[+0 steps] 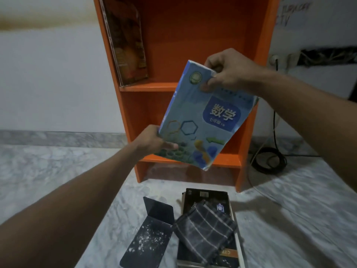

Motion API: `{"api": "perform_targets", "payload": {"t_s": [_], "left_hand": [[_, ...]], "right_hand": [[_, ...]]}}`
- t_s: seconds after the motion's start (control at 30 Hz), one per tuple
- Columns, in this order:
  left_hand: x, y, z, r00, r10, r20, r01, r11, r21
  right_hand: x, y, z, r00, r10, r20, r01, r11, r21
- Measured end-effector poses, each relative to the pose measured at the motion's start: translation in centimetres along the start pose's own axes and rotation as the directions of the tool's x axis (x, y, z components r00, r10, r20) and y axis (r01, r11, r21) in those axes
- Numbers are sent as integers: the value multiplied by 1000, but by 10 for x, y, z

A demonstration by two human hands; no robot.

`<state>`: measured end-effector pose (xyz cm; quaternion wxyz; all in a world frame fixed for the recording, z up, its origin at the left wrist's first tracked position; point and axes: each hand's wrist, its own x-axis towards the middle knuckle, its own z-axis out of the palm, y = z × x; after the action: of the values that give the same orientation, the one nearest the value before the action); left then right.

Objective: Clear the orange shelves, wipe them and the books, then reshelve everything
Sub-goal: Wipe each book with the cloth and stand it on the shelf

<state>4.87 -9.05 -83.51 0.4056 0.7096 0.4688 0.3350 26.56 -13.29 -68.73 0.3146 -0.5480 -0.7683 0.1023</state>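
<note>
I hold a light blue textbook [204, 115] tilted in the air in front of the orange shelf unit [193, 39]. My left hand [154, 142] grips its lower left corner and my right hand [229, 71] pinches its top edge. One orange-covered book [127, 45] leans against the left wall of the upper shelf. The lower shelf [228, 159] behind the blue book looks bare where it shows. On the floor lies a dark checked cloth [204, 229] draped over a stack of dark books [208, 198].
A black metal bookend [150, 231], speckled with white dust, lies on the marble floor left of the stack. A coiled black cable [270, 159] and a wall socket [274, 59] sit right of the shelf unit. A white wall is behind.
</note>
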Motion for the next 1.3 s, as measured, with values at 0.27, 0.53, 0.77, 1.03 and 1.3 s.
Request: {"api": "perform_targets", "payload": {"t_s": [0.27, 0.53, 0.77, 1.03, 1.3], "left_hand": [[-2, 5, -26, 972, -62, -227, 11, 975, -220], [2, 19, -43, 933, -109, -344, -67, 884, -462], [24, 44, -107, 925, -107, -364, -40, 926, -374], [54, 88, -179, 924, -73, -375, -21, 970, -242], [84, 102, -211, 901, -42, -432, 14, 998, -68]], "right_hand": [[33, -13, 51, 854, -170, -492, 116, 984, -138], [3, 45, 117, 914, 365, -179, -215, 808, 549], [63, -2, 124, 922, 369, -119, -177, 673, 718], [158, -52, 104, 867, 441, -231, -275, 811, 517], [215, -72, 86, 850, 429, -305, -316, 879, 356]]}}
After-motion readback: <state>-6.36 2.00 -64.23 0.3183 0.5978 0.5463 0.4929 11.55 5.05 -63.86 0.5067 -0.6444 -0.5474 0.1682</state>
